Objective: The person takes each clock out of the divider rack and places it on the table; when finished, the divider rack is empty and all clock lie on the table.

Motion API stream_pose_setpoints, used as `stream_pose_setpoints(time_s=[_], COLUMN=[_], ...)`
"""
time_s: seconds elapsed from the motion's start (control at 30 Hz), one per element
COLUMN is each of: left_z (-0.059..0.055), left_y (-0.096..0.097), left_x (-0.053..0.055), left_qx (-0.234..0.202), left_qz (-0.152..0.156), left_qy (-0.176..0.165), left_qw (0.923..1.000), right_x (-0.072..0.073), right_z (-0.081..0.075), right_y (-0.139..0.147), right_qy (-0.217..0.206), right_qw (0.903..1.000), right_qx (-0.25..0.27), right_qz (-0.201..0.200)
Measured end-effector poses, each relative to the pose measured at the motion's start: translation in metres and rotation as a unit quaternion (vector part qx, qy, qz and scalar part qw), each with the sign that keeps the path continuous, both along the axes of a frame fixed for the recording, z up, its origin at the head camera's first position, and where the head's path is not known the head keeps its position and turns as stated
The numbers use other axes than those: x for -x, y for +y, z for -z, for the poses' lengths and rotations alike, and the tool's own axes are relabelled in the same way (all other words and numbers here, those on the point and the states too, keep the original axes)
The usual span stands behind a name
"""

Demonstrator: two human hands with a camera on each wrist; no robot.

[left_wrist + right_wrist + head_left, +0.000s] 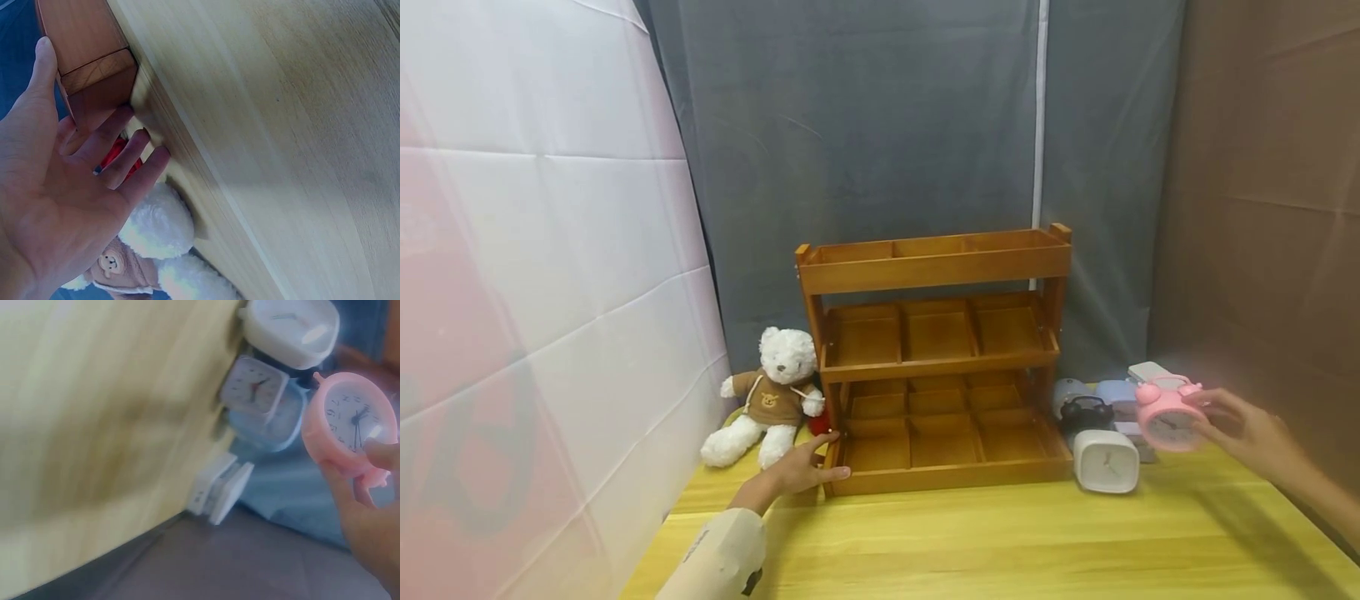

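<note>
My right hand point(1247, 429) holds a pink twin-bell alarm clock point(1169, 417) above the right side of the table. In the right wrist view, the thumb lies over the edge of the pink clock's face point(353, 419) and a finger supports its body. At the other side, my left hand point(801, 467) touches the lower front left corner of a brown wooden tiered shelf point(951, 477). The left wrist view shows that hand point(69, 194) with thumb and fingers spread around the shelf's corner point(100, 75), fingers nearly straight.
A white square clock point(1106, 461) stands beside the shelf's right end. Behind it are a black twin-bell clock point(1086, 412) and several pale clocks. A white teddy bear point(778, 408) in a brown top sits left of the shelf, a red object point(820, 422) beside it.
</note>
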State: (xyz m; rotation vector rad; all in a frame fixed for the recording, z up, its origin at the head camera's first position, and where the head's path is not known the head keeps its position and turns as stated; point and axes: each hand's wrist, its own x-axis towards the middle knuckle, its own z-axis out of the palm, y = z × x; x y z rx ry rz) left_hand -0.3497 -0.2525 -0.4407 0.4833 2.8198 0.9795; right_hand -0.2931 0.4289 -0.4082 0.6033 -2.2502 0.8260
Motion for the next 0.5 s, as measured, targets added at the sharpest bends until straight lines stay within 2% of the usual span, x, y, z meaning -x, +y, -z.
stream_pose_setpoints(time_s=[0.17, 0.37, 0.5], left_z=[0.004, 0.008, 0.006], left_y=[-0.002, -0.003, -0.002], left_x=[0.003, 0.005, 0.004], left_qx=[0.007, 0.007, 0.004], left_qz=[0.000, -0.009, -0.012], left_qy=[0.003, 0.003, 0.000], left_qw=[1.0000, 0.9999, 0.9999], right_x=[-0.001, 0.002, 0.004], right_z=[0.022, 0.051, 0.065], right_y=[0.012, 0.015, 0.014], right_qy=[-0.035, -0.068, -0.067], right_qw=[0.9993, 0.9952, 0.9909], right_qx=[0.008, 0.026, 0.045], right_qz=[0.002, -0.065, -0.108])
